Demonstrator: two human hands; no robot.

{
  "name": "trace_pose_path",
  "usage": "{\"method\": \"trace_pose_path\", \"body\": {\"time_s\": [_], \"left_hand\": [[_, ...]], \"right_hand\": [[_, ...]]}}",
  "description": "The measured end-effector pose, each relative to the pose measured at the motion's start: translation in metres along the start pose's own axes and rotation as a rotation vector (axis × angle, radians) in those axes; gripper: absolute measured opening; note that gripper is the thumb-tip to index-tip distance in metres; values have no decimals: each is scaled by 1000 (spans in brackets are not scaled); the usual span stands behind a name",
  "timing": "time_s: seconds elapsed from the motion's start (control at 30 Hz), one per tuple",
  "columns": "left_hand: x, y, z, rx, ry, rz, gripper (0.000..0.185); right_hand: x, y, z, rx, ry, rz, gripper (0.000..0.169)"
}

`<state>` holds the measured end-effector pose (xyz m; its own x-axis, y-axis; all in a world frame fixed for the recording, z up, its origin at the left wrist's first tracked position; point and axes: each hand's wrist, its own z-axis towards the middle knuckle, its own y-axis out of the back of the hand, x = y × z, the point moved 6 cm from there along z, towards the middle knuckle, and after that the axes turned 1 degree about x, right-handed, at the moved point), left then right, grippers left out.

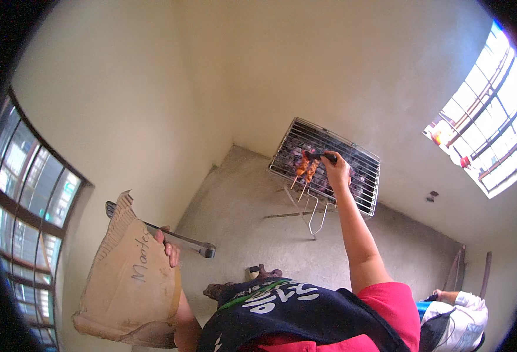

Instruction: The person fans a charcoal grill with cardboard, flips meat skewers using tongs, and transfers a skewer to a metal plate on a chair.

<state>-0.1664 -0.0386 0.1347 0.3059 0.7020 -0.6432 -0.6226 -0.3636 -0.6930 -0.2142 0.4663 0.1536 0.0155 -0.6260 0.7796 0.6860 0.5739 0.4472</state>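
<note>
My right hand [336, 167] grips a dark-handled tool [314, 155], apparently a basting brush, with its tip over the top of the skewers. Two skewers of reddish-brown meat [312, 170] lie side by side on the wire grate [364, 193] of a charcoal grill. Something orange shows beside my wrist, mostly hidden by it. Down at the left, my left hand [169, 248] holds a torn piece of cardboard [126, 281] bearing handwriting. The same hand has metal tongs [192, 246], which pass behind the cardboard, their dark tip poking out past its edge.
Greyish coals [300, 147] lie under the grate. A wire handle [318, 220] juts from the grill towards me over the concrete floor [241, 220]. Plain walls meet behind the grill. Barred windows [491, 110] stand on both sides. Another person [454, 321] is at the lower right.
</note>
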Motion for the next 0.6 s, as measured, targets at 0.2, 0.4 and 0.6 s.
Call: {"method": "trace_pose_path", "body": {"time_s": [0.2, 0.4, 0.6], "left_hand": [[-12, 82, 45, -118, 85, -20, 46], [-44, 91, 109, -41, 235, -45, 44], [-57, 106, 129, -43, 288, -56, 42]], "right_hand": [[19, -16, -22, 4, 9, -142, 19], [39, -31, -41, -14, 46, -237, 19], [83, -44, -73, -50, 69, -360, 19]]}}
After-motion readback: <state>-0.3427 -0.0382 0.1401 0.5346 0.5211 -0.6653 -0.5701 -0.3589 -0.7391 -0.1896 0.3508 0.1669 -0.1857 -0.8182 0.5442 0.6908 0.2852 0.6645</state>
